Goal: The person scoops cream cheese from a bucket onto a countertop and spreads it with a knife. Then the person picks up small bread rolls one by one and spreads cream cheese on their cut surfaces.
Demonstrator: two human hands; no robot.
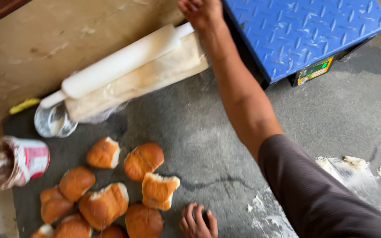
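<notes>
At top of worktop [225, 132], right hand [201, 12] sits on rolling pin [120, 61] handle end; grip state unclear. Pin lies across wrapped dough slab [155, 72]. Left hand [198, 221] rests curled, empty, just beside bread rolls [111, 189].

Grey stone bench [340, 119], dusted with flour, cracked near the front edge. Toward the front left corner, a cluster of brown bread buns [106, 194], some torn open. At the left edge, an opened jar [12, 161] lying on its side, smeared brown inside. Further back on the left, a clear glass [54, 121], a white rolling pin [115, 66] resting on wrapped dough [151, 77]. At the back right corner, a blue-topped platform scale [300, 31]. Near the front right, white dough scraps [353, 172].
</notes>
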